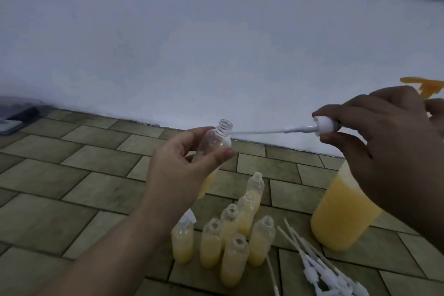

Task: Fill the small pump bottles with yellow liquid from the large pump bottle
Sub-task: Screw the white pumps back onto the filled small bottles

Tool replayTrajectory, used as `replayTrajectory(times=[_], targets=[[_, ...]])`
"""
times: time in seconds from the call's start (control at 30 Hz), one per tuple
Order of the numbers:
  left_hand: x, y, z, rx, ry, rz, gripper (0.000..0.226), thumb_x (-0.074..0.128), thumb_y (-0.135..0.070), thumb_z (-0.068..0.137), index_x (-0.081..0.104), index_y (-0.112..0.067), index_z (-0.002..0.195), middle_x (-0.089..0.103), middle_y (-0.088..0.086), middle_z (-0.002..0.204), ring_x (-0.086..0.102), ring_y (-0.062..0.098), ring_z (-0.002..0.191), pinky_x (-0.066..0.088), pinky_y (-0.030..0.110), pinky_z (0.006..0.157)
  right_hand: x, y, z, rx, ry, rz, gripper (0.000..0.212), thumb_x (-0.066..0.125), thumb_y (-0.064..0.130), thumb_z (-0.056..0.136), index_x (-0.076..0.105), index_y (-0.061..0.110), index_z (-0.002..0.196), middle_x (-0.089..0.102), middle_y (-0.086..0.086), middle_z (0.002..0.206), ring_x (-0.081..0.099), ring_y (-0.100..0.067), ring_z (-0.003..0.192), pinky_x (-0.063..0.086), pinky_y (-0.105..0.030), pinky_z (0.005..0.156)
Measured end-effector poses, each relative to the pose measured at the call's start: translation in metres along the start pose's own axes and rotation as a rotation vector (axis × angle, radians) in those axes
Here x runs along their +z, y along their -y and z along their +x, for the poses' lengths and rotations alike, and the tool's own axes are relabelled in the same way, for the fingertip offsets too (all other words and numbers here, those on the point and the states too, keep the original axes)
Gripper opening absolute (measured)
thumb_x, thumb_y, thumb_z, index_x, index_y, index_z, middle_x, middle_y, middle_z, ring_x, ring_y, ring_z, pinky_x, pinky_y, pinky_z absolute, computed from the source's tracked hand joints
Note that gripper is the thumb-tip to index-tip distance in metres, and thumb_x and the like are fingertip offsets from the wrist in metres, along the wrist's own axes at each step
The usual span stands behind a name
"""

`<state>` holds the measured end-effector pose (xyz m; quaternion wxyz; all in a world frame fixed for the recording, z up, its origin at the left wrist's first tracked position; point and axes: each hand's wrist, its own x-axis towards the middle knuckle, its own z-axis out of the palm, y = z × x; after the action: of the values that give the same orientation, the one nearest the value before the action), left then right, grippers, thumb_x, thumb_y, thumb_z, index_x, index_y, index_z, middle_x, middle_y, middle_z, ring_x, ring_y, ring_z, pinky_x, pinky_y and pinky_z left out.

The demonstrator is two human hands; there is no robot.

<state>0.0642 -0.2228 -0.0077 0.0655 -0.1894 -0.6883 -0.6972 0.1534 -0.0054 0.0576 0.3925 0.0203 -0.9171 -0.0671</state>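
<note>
Left hand around small bottle

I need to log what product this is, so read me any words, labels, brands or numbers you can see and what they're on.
None can be read.
Large translucent bottle of yellow liquid: no label visible.
Small clear plastic bottles: unmarked.
White pump cap with dip tube: plain.
Dark flat item at far left: too blurred to tell.
</note>
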Motion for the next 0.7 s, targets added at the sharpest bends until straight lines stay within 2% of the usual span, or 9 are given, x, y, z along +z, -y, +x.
replayTrajectory(times=[0.07,0.2,0.3,0.47,0.53,0.6,0.67,0.7], targets=[[-0.001,-0.001,-0.002,0.044,0.001,0.045,0.060,0.074,-0.041,0.056,0.068,-0.015,0.110,0.074,-0.008,0.092,0.068,0.001,0.082,0.049,0.008,0.063,-0.001,-0.004,0.002,-0.031,0.022,0.003,0.027,0.053,0.028,0.082,0.066,0.024,0.106,0.067,0.002,0.090,0.044,-0.030,0.098,0.038,-0.060,0.078],[-0.005,0.001,-0.003,0.096,0.001,0.164,0.070,0.070,-0.055,0.054,0.067,-0.020,0.114,0.071,-0.010,0.097,0.067,0.001,0.083,0.049,0.008,0.062,-0.009,-0.012,0.011,-0.062,0.007,0.019,0.022,0.051,0.032,0.086,0.062,0.030,0.105,0.064,0.005,0.089,0.052,-0.036,0.098,0.036,-0.065,0.081],[-0.005,0.002,-0.004,0.095,0.010,0.164,0.069,0.070,-0.054,0.054,0.067,-0.021,0.114,0.071,-0.009,0.098,0.067,0.002,0.085,0.049,0.008,0.064,-0.016,-0.020,0.017,-0.056,0.046,0.055,0.023,0.043,0.042,0.089,0.054,0.035,0.108,0.056,0.013,0.087,0.053,-0.036,0.096,0.038,-0.063,0.082],[-0.002,0.003,-0.007,0.125,0.028,0.177,0.063,0.072,-0.050,0.055,0.067,-0.027,0.114,0.071,-0.014,0.097,0.064,-0.003,0.090,0.049,0.007,0.069,-0.015,-0.014,0.015,-0.092,0.061,-0.034,0.022,0.052,0.032,0.083,0.064,0.031,0.101,0.065,0.008,0.089,0.048,-0.031,0.099,0.036,-0.064,0.081],[-0.001,0.003,-0.007,0.142,0.055,0.183,0.060,0.070,-0.051,0.057,0.065,-0.029,0.113,0.069,-0.017,0.097,0.063,-0.006,0.093,0.049,0.006,0.072,-0.018,-0.008,0.018,-0.117,0.030,-0.071,0.022,0.055,0.029,0.081,0.067,0.027,0.100,0.066,0.006,0.089,0.043,-0.029,0.100,0.036,-0.060,0.082],[0.002,0.002,-0.007,0.177,0.101,0.213,0.054,0.068,-0.057,0.062,0.061,-0.036,0.112,0.065,-0.022,0.099,0.060,-0.010,0.095,0.047,0.005,0.074,-0.023,-0.001,0.026,-0.149,0.038,-0.075,0.022,0.056,0.030,0.080,0.068,0.029,0.099,0.067,0.008,0.094,0.040,-0.025,0.103,0.026,-0.049,0.087],[0.007,0.001,-0.007,0.221,0.180,0.306,0.054,0.061,-0.067,0.071,0.057,-0.036,0.116,0.062,-0.024,0.100,0.057,-0.012,0.094,0.045,0.004,0.073,-0.030,0.010,0.037,-0.171,0.104,-0.014,0.022,0.057,0.035,0.082,0.067,0.035,0.101,0.065,0.017,0.096,0.039,-0.017,0.106,0.017,-0.037,0.083],[0.011,0.000,-0.008,0.226,0.226,0.323,0.057,0.056,-0.067,0.075,0.057,-0.031,0.119,0.061,-0.022,0.094,0.057,-0.013,0.088,0.044,0.003,0.069,-0.033,0.017,0.043,-0.164,0.176,0.056,0.021,0.059,0.042,0.083,0.065,0.040,0.103,0.061,0.026,0.095,0.038,-0.011,0.106,0.014,-0.034,0.083]])
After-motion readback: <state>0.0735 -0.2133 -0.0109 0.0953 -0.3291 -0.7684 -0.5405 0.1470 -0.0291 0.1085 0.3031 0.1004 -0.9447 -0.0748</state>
